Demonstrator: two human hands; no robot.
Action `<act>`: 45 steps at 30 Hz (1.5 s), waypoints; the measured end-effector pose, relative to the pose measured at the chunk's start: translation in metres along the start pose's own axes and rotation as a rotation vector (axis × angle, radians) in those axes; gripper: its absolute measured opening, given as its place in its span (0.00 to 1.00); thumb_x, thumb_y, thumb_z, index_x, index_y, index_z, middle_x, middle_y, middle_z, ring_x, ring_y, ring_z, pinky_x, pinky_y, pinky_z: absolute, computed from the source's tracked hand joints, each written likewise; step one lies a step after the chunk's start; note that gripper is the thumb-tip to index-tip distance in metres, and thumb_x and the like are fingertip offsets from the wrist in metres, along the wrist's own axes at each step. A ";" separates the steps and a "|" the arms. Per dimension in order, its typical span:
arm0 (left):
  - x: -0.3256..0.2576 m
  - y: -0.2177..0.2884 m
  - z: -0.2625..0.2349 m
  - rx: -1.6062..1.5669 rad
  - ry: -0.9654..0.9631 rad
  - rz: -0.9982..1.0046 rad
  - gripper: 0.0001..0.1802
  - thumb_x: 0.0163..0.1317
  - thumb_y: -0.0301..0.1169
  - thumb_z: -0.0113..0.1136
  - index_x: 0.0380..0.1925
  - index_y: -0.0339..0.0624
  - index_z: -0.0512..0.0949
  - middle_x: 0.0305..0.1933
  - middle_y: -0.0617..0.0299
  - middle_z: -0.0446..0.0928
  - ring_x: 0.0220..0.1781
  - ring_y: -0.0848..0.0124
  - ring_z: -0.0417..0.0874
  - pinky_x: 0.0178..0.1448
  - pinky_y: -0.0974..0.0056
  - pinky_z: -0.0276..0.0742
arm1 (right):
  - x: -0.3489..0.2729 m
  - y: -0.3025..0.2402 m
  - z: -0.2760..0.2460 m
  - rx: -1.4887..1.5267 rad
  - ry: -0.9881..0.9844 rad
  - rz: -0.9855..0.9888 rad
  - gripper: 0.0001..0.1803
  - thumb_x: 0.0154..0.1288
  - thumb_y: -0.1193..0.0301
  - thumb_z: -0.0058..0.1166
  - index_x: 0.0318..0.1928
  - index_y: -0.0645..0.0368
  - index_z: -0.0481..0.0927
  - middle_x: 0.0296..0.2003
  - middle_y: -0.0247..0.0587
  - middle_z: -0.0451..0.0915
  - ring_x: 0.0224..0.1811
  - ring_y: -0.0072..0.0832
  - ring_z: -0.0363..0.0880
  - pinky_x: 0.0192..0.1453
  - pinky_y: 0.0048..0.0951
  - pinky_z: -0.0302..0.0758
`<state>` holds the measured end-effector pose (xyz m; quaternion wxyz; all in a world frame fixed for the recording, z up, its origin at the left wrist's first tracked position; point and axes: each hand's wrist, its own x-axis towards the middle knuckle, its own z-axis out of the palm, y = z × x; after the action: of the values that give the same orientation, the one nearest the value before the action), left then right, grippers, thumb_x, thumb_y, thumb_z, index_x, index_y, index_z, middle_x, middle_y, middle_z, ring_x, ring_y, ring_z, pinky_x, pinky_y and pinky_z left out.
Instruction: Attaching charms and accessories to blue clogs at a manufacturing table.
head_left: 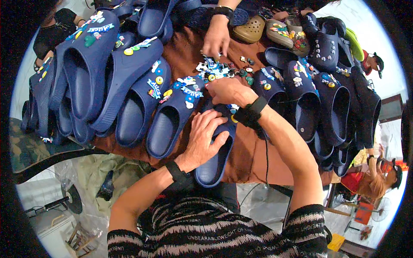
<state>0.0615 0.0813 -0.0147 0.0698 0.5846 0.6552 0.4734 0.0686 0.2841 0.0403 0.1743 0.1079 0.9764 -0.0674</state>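
1. The left hand (206, 131) was laid on the front of a dark blue clog (209, 172), its fingers on the upper and its thumb spread away, over the foot opening.
2. This clog was in the middle of the near edge of the brown cloth (254, 161), its heel toward the person.
3. The right hand (232, 91) was just beyond the left one, above the toe of the clog, with bent fingers near the pile of charms (219, 71). I cannot tell if they were pinching something, because the fingertips were partly hidden.
4. Across the pile, a co-worker's hand (216, 38) reached down with its fingers at the charms; its grip was not clear.
5. Both wrists of the person wore black bands.
6. Other decorated blue clogs stood at the left (163, 129) and at the right (309, 116), and a tan clog (249, 30) was near the far edge.
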 end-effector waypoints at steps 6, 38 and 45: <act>0.000 0.002 0.001 -0.049 -0.008 0.010 0.20 0.65 0.39 0.59 0.53 0.39 0.77 0.59 0.49 0.74 0.67 0.51 0.69 0.72 0.48 0.59 | -0.011 0.042 0.005 0.572 0.013 -0.244 0.15 0.56 0.66 0.67 0.40 0.63 0.82 0.33 0.41 0.84 0.37 0.33 0.81 0.43 0.35 0.77; -0.001 0.001 0.000 -0.016 -0.044 -0.003 0.21 0.66 0.43 0.58 0.53 0.40 0.78 0.60 0.51 0.74 0.68 0.51 0.69 0.72 0.47 0.59 | -0.062 0.023 0.012 0.104 0.365 -0.236 0.11 0.60 0.66 0.63 0.39 0.58 0.81 0.36 0.47 0.78 0.46 0.47 0.78 0.46 0.43 0.76; 0.000 0.002 0.002 -0.029 -0.004 0.021 0.20 0.65 0.42 0.60 0.51 0.41 0.78 0.58 0.52 0.74 0.66 0.52 0.70 0.70 0.47 0.60 | -0.067 0.026 0.015 0.254 0.338 -0.165 0.12 0.61 0.66 0.62 0.42 0.57 0.81 0.39 0.46 0.76 0.48 0.48 0.77 0.49 0.42 0.76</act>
<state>0.0638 0.0821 -0.0141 0.0749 0.5913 0.6419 0.4824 0.1408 0.2942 0.0473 -0.0127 0.0586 0.9809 -0.1849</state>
